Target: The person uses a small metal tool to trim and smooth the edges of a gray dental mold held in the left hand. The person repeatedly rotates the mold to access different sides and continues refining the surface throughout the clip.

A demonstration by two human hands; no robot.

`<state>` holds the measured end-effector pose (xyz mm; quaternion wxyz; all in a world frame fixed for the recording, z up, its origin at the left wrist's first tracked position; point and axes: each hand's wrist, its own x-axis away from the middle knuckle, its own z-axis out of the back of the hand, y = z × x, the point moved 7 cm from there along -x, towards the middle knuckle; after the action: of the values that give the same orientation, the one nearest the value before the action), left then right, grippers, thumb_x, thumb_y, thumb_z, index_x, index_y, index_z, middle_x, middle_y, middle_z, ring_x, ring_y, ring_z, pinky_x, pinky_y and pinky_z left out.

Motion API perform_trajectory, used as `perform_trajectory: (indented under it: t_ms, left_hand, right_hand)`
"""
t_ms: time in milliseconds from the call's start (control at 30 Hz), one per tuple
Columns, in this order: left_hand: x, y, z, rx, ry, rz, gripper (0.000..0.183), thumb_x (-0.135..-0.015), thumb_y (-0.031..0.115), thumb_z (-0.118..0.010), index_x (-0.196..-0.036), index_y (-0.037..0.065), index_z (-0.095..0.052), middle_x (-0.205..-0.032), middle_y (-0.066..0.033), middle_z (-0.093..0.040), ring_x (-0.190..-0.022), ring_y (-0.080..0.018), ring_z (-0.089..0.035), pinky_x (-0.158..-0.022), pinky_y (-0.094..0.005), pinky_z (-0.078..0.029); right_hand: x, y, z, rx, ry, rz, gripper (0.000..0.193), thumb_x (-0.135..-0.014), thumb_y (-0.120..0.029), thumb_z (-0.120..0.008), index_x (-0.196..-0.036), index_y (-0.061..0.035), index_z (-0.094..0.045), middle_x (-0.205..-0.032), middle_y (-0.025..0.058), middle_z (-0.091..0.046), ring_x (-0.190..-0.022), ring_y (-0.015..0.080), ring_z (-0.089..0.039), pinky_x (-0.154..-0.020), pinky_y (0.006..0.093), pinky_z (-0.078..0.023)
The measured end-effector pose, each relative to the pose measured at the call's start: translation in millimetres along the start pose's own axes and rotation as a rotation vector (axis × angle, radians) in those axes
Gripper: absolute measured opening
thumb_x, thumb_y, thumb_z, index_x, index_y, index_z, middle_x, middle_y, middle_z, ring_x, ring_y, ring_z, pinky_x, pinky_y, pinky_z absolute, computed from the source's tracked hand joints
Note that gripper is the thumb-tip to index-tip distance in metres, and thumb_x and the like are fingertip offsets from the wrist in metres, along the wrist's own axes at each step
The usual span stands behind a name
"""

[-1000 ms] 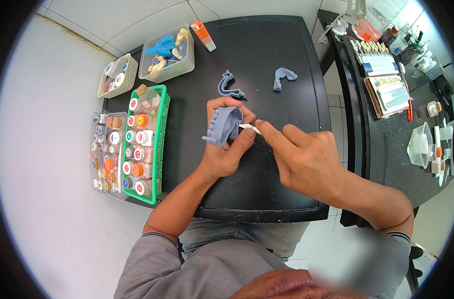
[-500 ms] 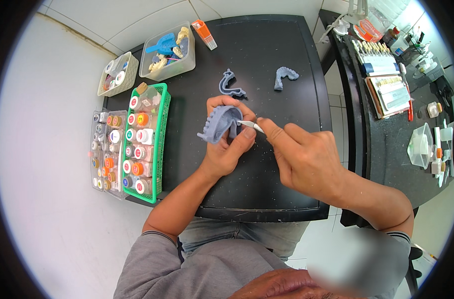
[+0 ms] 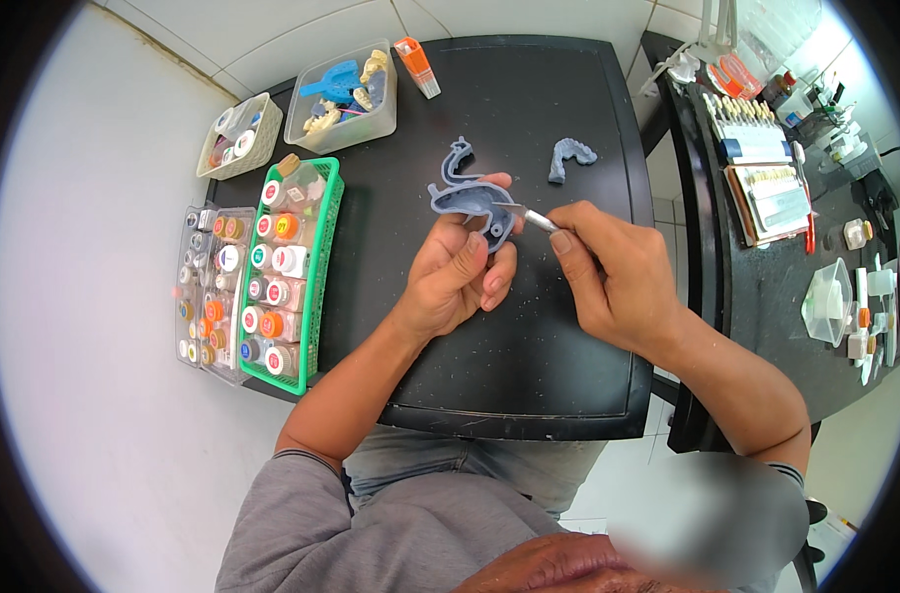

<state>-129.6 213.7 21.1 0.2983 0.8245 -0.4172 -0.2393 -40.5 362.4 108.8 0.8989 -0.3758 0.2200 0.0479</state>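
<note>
Left hand (image 3: 460, 269) curls around a grey-blue dental model (image 3: 460, 201); right hand (image 3: 623, 282) pinches a knife (image 3: 542, 220), tip toward upper left; green basket (image 3: 322, 252) contains capped bottles (image 3: 290, 261).

The left hand (image 3: 460, 267) is half-curled, palm upward. The right hand (image 3: 618, 277) pinches with thumb and forefinger. 2 bare forearms (image 3: 356, 371) angle inward.
</note>
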Motion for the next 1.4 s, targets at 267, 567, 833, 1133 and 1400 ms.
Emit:
perform_trajectory:
  t_ms: [267,567,833,1133,1400]
  left_hand:
    - [1,1,2,0.008,-0.026,-0.004,0.072,-0.115,0.030,-0.062,-0.173,0.008,-0.025,-0.138,-0.0148,-0.056,-0.081,-0.0125,-0.056,-0.061,-0.0254,-0.050]
    - [-4,8,10,-0.298,0.014,-0.084,0.081,-0.111,0.050,-0.065,-0.170,0.007,-0.029,-0.130,-0.0115,-0.055,-0.082,-0.0122,-0.052,-0.069,-0.0273,-0.045]
    - [1,36,-19,-1.358,0.169,-0.298,0.081,-0.096,0.050,-0.084,-0.157,0.007,-0.054,-0.126,-0.0057,-0.057,-0.103,-0.0165,-0.057,-0.076,-0.0280,-0.047]
    - [1,34,-17,-1.409,0.221,-0.396,0.099,-0.072,0.031,-0.106,-0.154,0.007,-0.058,-0.127,-0.0072,-0.058,-0.108,-0.0154,-0.061,-0.073,-0.0277,-0.050]
    - [4,34,-11,-1.341,0.269,-0.458,0.105,-0.067,0.026,-0.108,-0.155,0.007,-0.054,-0.126,-0.0081,-0.060,-0.092,-0.0126,-0.059,-0.070,-0.0274,-0.050]
  right_hand:
    - [1,4,-5,0.032,-0.029,0.011,0.005,-0.106,-0.011,-0.068,-0.106,-0.0071,-0.065,-0.081,0.0129,-0.070,-0.065,0.0399,-0.068,-0.056,0.0472,-0.049]
    - [6,68,-29,-0.567,0.023,-0.462,0.015,-0.110,-0.014,-0.069,-0.112,-0.0033,-0.058,-0.080,0.0069,-0.064,-0.061,0.0122,-0.057,-0.058,0.0325,-0.046]
    - [9,53,-30,-0.897,-0.145,-0.749,0.035,-0.107,-0.028,-0.077,-0.113,0.0045,-0.069,-0.088,0.0091,-0.070,-0.055,0.0056,-0.050,-0.048,0.0252,-0.034]
    - [10,51,-32,-0.813,-0.196,-0.693,0.028,-0.107,-0.019,-0.076,-0.115,0.0069,-0.074,-0.089,0.0084,-0.072,-0.055,0.0054,-0.050,-0.048,0.0241,-0.035]
    - [9,53,-34,-0.808,-0.215,-0.692,0.028,-0.109,-0.023,-0.073,-0.114,0.0051,-0.075,-0.089,0.0074,-0.073,-0.056,0.0053,-0.050,-0.048,0.0241,-0.036]
